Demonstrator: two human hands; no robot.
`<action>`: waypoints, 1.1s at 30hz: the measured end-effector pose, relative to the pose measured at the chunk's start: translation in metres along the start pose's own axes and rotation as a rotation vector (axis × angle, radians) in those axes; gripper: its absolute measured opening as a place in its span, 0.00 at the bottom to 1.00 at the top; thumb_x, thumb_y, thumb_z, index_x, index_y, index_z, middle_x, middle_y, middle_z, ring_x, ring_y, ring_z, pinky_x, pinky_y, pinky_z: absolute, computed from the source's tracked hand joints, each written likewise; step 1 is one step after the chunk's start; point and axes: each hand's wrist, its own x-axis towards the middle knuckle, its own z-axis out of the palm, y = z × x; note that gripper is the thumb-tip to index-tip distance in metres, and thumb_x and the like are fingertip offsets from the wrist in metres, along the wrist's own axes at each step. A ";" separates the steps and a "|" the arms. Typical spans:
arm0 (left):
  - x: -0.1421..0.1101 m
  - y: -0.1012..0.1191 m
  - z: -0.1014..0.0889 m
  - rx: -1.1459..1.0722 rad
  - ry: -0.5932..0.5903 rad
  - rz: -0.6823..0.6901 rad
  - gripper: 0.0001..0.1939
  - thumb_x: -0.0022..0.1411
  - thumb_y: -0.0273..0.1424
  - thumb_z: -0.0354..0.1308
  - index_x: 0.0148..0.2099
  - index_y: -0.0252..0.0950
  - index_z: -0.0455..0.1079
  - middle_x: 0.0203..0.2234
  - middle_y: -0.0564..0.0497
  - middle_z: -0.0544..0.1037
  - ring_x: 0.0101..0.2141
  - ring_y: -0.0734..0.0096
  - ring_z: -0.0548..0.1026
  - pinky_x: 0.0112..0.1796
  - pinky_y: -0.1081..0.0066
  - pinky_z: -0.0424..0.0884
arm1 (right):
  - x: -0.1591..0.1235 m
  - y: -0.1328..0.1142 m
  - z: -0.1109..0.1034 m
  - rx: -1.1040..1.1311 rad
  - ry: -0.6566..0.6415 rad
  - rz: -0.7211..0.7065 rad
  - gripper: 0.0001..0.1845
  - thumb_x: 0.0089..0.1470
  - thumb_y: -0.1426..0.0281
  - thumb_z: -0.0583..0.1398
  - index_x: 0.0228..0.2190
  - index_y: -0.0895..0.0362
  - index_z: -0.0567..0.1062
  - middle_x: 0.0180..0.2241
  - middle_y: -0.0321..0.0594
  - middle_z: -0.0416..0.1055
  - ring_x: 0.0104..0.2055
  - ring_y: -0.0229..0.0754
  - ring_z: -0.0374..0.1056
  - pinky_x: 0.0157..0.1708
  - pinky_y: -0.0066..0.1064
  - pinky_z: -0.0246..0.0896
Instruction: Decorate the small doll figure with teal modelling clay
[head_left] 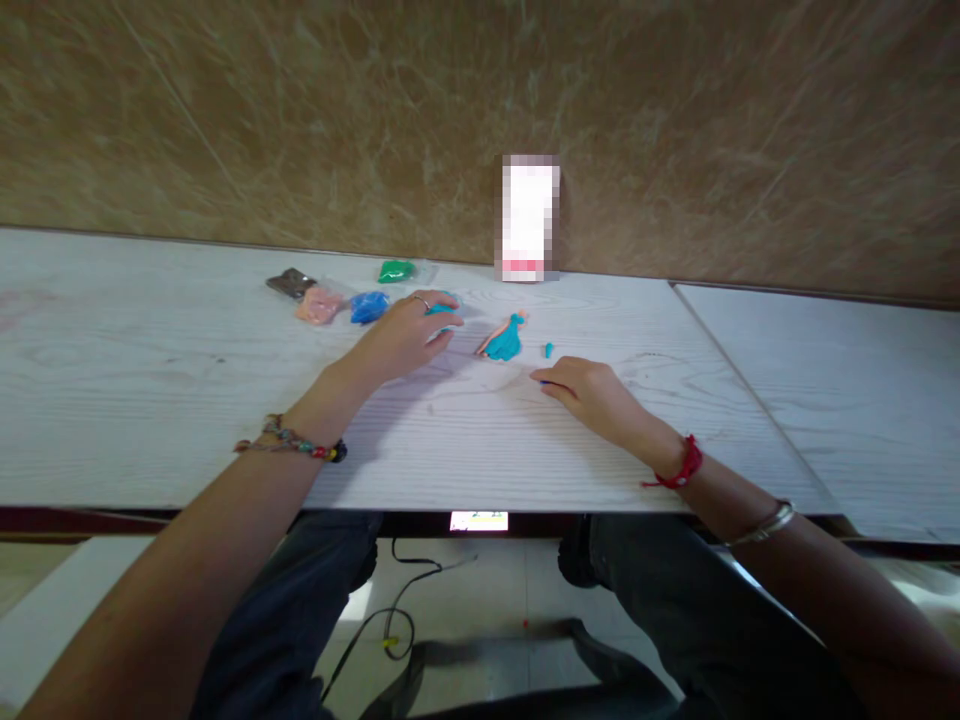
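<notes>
My left hand (416, 335) lies over a lump of teal modelling clay (442, 309), its fingers stretched out and the thumb apart. Part of that clay is hidden under the fingers. My right hand (589, 390) is closed in a pinch around a thin dark-blue piece (545, 382), mostly hidden by the fingers; its kind is unclear. Between the hands lies a flat clay figure (505, 340) with a flared teal dress shape and pinkish-orange parts. A small teal clay piece (548, 350) rests just beyond my right fingertips.
Bags of blue clay (369, 307), pink clay (319, 305), green clay (396, 271) and a dark brown-grey packet (291, 283) lie at the back left. A blurred-out upright phone-like screen (529, 215) leans against the marbled wall. The white wood-grain table (450, 450) has a seam at right.
</notes>
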 end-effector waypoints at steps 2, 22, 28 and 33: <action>0.000 0.000 0.000 -0.007 0.006 -0.004 0.13 0.60 0.29 0.48 0.42 0.34 0.72 0.46 0.44 0.72 0.48 0.62 0.69 0.48 0.59 0.66 | 0.000 0.002 0.001 0.010 -0.008 -0.005 0.10 0.55 0.75 0.55 0.34 0.57 0.77 0.33 0.42 0.74 0.37 0.41 0.69 0.39 0.32 0.62; -0.001 -0.004 0.001 -0.034 0.005 -0.003 0.13 0.60 0.30 0.48 0.42 0.34 0.72 0.46 0.45 0.71 0.47 0.63 0.69 0.48 0.60 0.66 | -0.009 0.013 0.001 -0.040 0.057 0.003 0.10 0.52 0.75 0.58 0.37 0.57 0.77 0.35 0.42 0.77 0.37 0.43 0.71 0.39 0.34 0.65; -0.002 -0.007 0.002 -0.046 0.017 0.004 0.13 0.61 0.31 0.48 0.43 0.35 0.72 0.46 0.46 0.71 0.47 0.63 0.69 0.48 0.60 0.66 | -0.007 0.023 -0.002 0.008 0.070 -0.026 0.09 0.52 0.77 0.58 0.31 0.58 0.78 0.33 0.42 0.76 0.37 0.41 0.71 0.38 0.32 0.66; 0.000 -0.005 0.001 -0.062 -0.004 -0.009 0.14 0.61 0.31 0.48 0.43 0.34 0.72 0.46 0.45 0.71 0.47 0.63 0.68 0.49 0.60 0.65 | -0.004 0.018 0.001 0.006 0.081 -0.015 0.08 0.52 0.78 0.58 0.28 0.59 0.78 0.29 0.42 0.75 0.34 0.41 0.71 0.36 0.31 0.66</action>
